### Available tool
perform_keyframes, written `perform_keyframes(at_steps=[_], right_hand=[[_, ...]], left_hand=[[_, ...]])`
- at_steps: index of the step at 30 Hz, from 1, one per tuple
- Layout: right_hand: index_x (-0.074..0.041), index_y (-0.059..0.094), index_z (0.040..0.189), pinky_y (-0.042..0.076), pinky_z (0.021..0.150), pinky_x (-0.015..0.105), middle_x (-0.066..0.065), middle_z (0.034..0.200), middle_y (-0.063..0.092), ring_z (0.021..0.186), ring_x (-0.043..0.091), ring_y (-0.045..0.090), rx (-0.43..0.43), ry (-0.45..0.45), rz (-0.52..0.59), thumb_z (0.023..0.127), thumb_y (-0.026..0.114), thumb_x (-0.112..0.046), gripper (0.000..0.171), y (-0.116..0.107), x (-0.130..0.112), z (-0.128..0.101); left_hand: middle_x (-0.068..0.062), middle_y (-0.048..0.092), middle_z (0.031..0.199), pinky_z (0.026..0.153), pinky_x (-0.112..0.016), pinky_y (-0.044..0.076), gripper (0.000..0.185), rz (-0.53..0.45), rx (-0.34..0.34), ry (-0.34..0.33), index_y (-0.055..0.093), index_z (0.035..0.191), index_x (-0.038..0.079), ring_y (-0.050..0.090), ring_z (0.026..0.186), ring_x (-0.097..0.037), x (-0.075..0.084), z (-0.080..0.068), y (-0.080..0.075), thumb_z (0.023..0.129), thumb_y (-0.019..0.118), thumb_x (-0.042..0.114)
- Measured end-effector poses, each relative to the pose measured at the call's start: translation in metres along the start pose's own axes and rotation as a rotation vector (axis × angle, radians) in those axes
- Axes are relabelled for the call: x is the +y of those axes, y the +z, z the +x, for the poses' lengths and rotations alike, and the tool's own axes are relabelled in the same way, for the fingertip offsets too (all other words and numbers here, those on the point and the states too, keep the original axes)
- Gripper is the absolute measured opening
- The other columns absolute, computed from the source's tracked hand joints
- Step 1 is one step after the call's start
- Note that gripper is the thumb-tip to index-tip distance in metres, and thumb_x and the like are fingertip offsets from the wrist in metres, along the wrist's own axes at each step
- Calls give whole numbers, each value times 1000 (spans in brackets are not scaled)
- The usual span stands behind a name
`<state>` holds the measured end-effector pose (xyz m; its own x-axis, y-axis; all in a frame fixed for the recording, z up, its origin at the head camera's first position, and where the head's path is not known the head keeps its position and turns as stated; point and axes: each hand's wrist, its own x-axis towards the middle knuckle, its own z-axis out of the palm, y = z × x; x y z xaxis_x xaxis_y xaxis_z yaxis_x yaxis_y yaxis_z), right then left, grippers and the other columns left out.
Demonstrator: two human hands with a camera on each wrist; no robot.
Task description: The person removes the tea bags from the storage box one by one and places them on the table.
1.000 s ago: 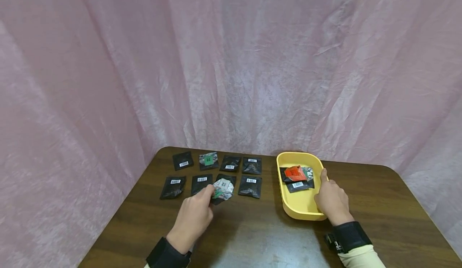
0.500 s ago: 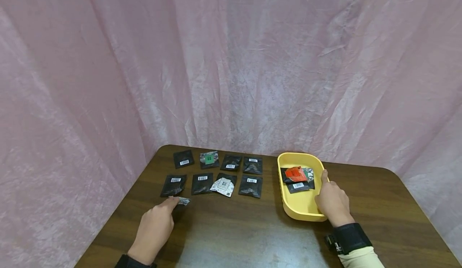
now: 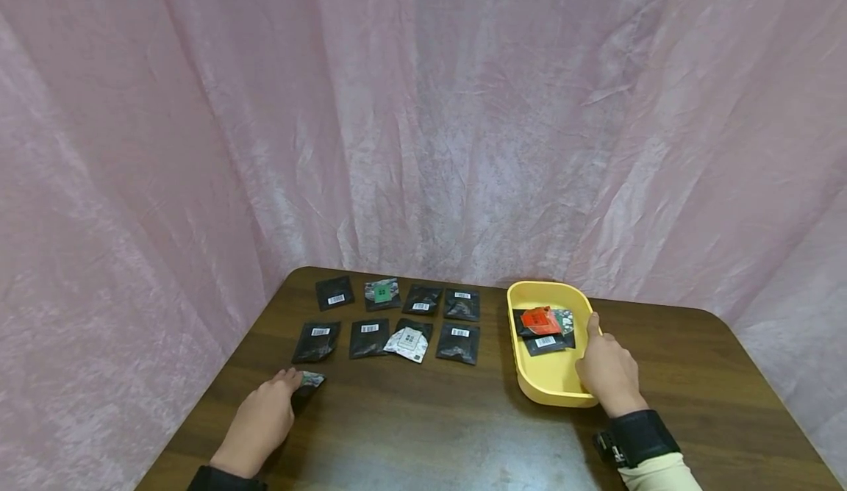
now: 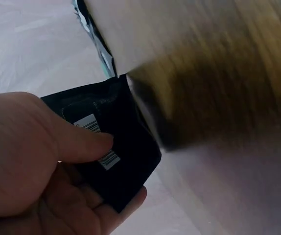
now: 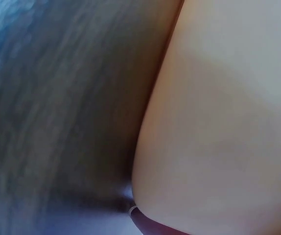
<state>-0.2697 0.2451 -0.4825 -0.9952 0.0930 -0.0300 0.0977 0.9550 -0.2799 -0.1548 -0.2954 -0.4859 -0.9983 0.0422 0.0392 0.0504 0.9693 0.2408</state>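
My left hand [image 3: 259, 419] is low over the table's front left, pinching a black sachet [image 4: 123, 147] between thumb and fingers. A white barcode label on it shows in the left wrist view, partly under the thumb; its green-and-white printed face shows past the fingers in the head view. On the right, my right hand [image 3: 610, 373] grips the right rim of a yellow plastic bin [image 3: 554, 397], one finger lying along the edge. Inside the bin rest several sachets, a red-orange one [image 3: 541, 320] on top. The right wrist view holds mostly blurred skin.
Two rows of flat sachets lie on the brown wooden table [image 3: 450, 432], left of the bin. Most are black with barcodes, like the front left sachet [image 3: 316, 342]; a white-printed sachet [image 3: 408, 340] and a green-labelled sachet [image 3: 382, 294] differ. Pink curtains [image 3: 423, 145] hang behind.
My left hand has drawn back leftward and toward me from the front row, carrying the sachet; the white-printed sachet stays behind, uncovered. The right hand stays on the bin.
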Motion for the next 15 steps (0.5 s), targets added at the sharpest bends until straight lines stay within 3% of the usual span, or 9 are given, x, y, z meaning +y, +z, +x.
perform_keyframes(at_steps=[9,15], right_hand=[[9,14,166,53,65,50,37,111,62,75,37,61,13,-1,2,93,66,-13,92,-2,-3,0],[10,14,166,52,64,49,37,111,62,74,36,60,2,7,-4,94,67,-13,92,-1,-3,0]], left_hand=[[-37,63,142,107,-63,53,42,23,-55,37,62,138,-14,65,132,-52,-2,10,7,97,56,-9],[-43,51,151,111,-72,45,50,-8,-132,34,54,145,-17,51,142,-60,-8,19,7,98,61,-4]])
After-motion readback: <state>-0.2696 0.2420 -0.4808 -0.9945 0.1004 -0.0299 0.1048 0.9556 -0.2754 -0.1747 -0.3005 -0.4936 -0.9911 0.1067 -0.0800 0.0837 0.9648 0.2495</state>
